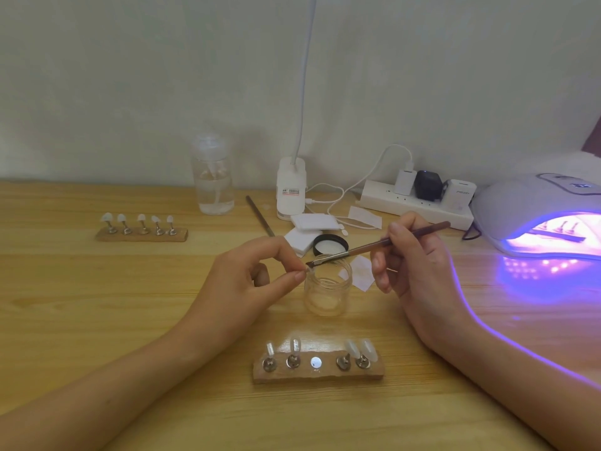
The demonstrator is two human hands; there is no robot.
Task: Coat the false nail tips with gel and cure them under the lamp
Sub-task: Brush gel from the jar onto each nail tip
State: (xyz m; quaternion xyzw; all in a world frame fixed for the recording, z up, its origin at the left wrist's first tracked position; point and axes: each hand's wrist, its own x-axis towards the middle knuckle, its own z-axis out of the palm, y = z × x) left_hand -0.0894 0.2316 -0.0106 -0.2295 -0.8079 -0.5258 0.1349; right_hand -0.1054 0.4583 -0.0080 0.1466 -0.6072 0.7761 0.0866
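Left hand [247, 278]: thumb and forefinger pinching a small false nail tip [309, 271], just above the rim of the open gel jar [328, 288]. Right hand [413, 265]: gripping a brush [374, 247] pen-fashion, bristles touching that tip. Coating step in hand, by the look of it.

Nearer the body on the desk [97, 304], a wooden stand [318, 374] with four tips and a bare middle spot [316, 362], probably this tip's place. Far right, the lamp [527, 203], glowing violet, second stand [561, 236] inside.

Next: spread gel evenly, keep it off the fingertips, reseat the tip squarely, then cure.
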